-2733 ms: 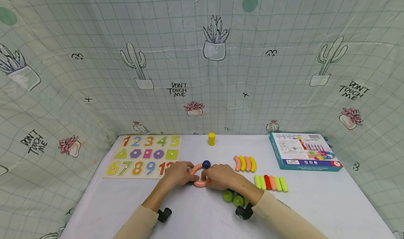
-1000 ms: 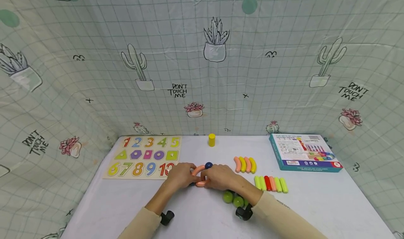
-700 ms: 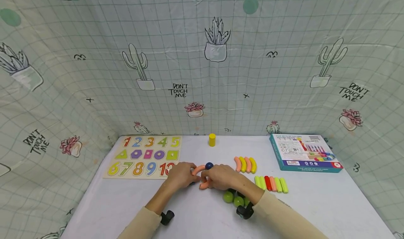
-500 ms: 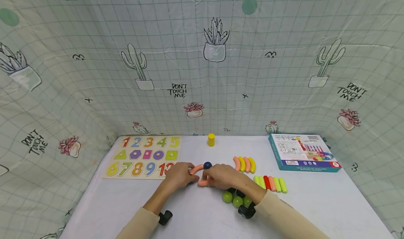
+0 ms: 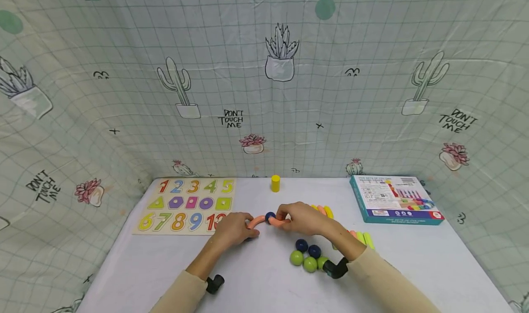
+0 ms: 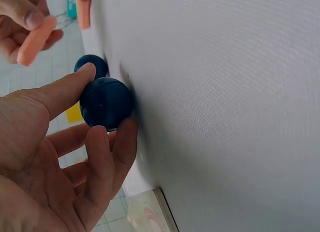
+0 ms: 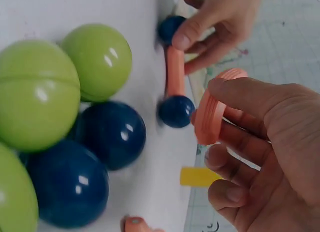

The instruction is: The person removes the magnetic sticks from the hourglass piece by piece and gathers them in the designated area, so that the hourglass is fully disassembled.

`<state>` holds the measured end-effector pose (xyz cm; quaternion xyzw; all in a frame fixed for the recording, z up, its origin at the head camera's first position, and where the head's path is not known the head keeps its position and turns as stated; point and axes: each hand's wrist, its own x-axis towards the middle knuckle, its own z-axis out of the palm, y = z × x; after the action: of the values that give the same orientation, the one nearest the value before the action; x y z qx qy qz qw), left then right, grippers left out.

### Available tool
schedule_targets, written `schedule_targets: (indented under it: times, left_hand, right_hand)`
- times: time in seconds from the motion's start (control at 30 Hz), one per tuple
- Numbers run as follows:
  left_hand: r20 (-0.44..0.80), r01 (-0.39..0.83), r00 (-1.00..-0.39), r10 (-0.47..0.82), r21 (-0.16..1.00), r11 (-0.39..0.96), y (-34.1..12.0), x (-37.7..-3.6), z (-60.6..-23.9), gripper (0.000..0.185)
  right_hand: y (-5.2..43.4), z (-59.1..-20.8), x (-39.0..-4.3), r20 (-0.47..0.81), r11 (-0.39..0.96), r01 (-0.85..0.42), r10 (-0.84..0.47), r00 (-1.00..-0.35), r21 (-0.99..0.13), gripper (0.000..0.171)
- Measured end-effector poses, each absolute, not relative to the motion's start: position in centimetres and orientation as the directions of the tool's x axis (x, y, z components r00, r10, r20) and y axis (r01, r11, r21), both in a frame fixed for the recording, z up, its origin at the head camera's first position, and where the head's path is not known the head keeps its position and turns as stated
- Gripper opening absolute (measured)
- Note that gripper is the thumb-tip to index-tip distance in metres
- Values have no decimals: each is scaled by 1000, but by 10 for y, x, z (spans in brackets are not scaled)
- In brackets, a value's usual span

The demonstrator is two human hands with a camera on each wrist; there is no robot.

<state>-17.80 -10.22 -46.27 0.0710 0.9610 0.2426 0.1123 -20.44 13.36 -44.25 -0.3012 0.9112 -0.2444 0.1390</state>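
Note:
My left hand (image 5: 236, 228) pinches a dark blue ball (image 6: 106, 104) between thumb and fingers, low over the white tabletop. From that ball a salmon-coloured curved stick (image 5: 257, 220) runs to a second dark blue ball (image 7: 176, 111), as the right wrist view shows. In my right hand (image 5: 303, 217) is another salmon curved stick (image 7: 212, 111), pinched by thumb and fingers. Its end is close to the second ball; whether they touch I cannot tell. Two loose dark blue balls (image 5: 307, 248) and several green balls (image 5: 310, 264) lie below my right forearm.
A number puzzle board (image 5: 188, 207) lies at the left. At the back stands a yellow cylinder (image 5: 275, 183). A flat toy box (image 5: 396, 198) is at the far right. Curved sticks (image 5: 328, 211) and straight sticks (image 5: 363, 239) lie partly hidden behind the right arm.
My right hand has carried its curved stick from the near side, by the left hand's fingers, up and right beside the second blue ball. My left hand has stayed nearly in place.

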Motion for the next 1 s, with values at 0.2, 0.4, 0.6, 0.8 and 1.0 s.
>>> schedule_targets:
  times: [0.2,0.4,0.6,0.8,1.0]
  left_hand:
    - [-191,73,-963,188,489,869,-102,-177,-461,47]
    - [-195,69,-963,184,482,873,-101,-177,-462,48]
    - [-215,46,-962,166,475,879,-101,-180,-464,49]
    - [-224,35,-961,162,483,875,-103,-181,-463,49]
    - [-205,56,-963,177,488,871,-104,-180,-463,49]
  right_hand:
    - [143,-440,-206,-74,718,-422,-546,-834,-553,21]
    - [153,-438,-207,-92,737,-359,-492,-866,-572,19]
    - [171,-436,-209,-135,709,-239,-428,-894,-664,27]
    - [193,-435,-211,-102,683,-220,-398,-912,-696,38]
    - [214,-435,-211,-51,716,-206,-319,-946,-667,37]
